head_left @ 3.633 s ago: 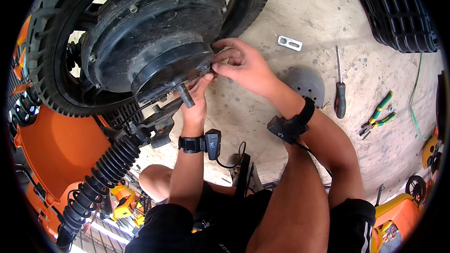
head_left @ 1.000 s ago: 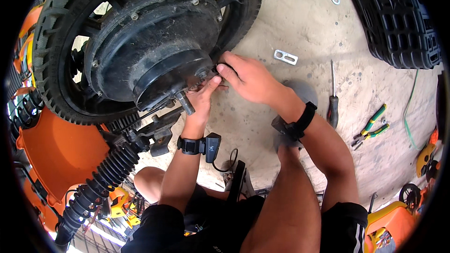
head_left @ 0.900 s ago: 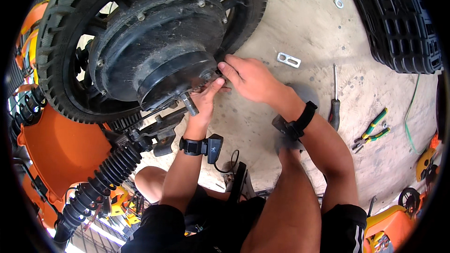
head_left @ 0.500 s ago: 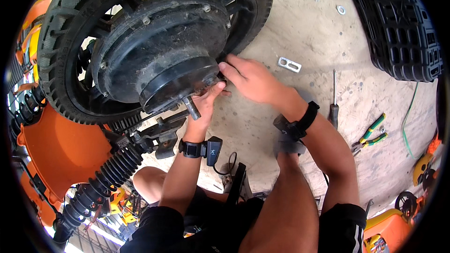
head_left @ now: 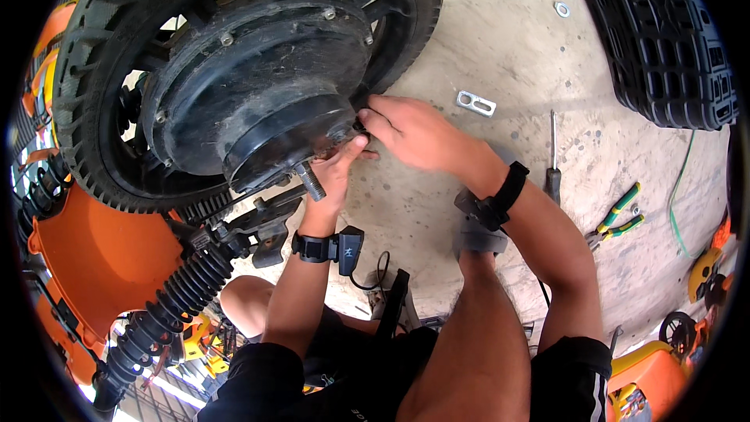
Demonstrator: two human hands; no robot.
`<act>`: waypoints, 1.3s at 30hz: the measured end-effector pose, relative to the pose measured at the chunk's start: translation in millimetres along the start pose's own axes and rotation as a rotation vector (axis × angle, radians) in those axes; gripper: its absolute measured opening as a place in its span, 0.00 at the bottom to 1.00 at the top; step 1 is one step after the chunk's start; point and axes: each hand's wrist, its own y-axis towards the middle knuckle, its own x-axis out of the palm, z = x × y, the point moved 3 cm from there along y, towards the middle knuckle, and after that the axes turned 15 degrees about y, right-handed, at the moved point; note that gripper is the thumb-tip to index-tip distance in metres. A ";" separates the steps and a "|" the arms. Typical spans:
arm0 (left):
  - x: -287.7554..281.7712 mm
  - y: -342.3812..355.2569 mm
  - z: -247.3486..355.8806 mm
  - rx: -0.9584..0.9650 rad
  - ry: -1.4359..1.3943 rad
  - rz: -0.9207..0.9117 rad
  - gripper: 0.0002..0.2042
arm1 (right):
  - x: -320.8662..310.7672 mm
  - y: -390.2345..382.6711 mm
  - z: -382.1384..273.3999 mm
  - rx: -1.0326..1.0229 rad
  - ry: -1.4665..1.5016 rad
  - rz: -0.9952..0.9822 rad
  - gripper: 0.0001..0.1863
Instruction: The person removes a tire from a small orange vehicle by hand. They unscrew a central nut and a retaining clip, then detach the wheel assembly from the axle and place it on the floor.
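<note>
A black wheel hub (head_left: 258, 78) fills the upper left, set inside a black tyre (head_left: 86, 101) with chunky tread. From the round drum cover (head_left: 289, 148) on the hub sticks a threaded axle (head_left: 312, 184). My left hand (head_left: 337, 176) reaches up beside the axle, thumb and fingers closed at the drum's right edge. Against it from the right comes my right hand (head_left: 414, 131), its thumb and forefinger pinched on a small dark part at the same edge. My fingers hide most of that part, so its kind cannot be made out.
On the floor lie a slotted metal plate (head_left: 476, 104), a nut (head_left: 562, 9), a screwdriver (head_left: 553, 164) and green-handled pliers (head_left: 617, 215). A black ribbed plastic piece (head_left: 664, 47) is at upper right. Left of me are a coil-spring shock absorber (head_left: 168, 305) and an orange panel (head_left: 101, 258).
The whole view has shifted slightly, with the wheel now a little further left. Both hands stay at the drum's right edge with almost the same grip.
</note>
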 end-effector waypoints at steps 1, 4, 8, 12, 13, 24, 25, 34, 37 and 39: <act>0.0 0.3 0.0 0.001 -0.004 -0.002 0.13 | 0.3 0.6 1.5 0.057 0.016 -0.015 0.14; 0.0 0.7 0.8 0.016 -0.006 -0.010 0.13 | 0.7 -1.4 2.9 -0.131 0.030 0.103 0.16; 1.8 -0.2 3.7 0.041 0.028 0.002 0.11 | 2.2 3.7 3.4 -0.059 0.045 0.035 0.17; -1.0 -0.1 -0.4 0.026 0.033 0.017 0.11 | 0.3 4.7 1.7 0.253 0.169 -0.022 0.18; -1.5 -2.4 0.5 0.043 0.015 -0.002 0.10 | -1.3 3.0 0.6 0.257 0.182 -0.001 0.18; -19.4 -27.6 -2.4 0.099 -0.118 0.050 0.11 | -7.0 -6.1 4.6 0.080 0.269 0.006 0.16; -15.5 -28.0 -1.7 0.088 -0.093 0.023 0.11 | -7.0 -5.8 6.0 0.078 0.260 0.004 0.15; 14.7 -11.4 -0.8 0.045 -0.155 0.062 0.10 | -14.7 -5.9 -4.8 0.160 0.300 0.040 0.14; 6.5 -8.6 -6.3 0.074 -0.051 0.085 0.10 | -12.7 -3.8 -6.3 0.130 0.298 0.035 0.14; -2.4 -9.2 -7.6 0.093 0.017 0.085 0.10 | -6.4 -4.0 -0.5 0.165 0.286 -0.001 0.14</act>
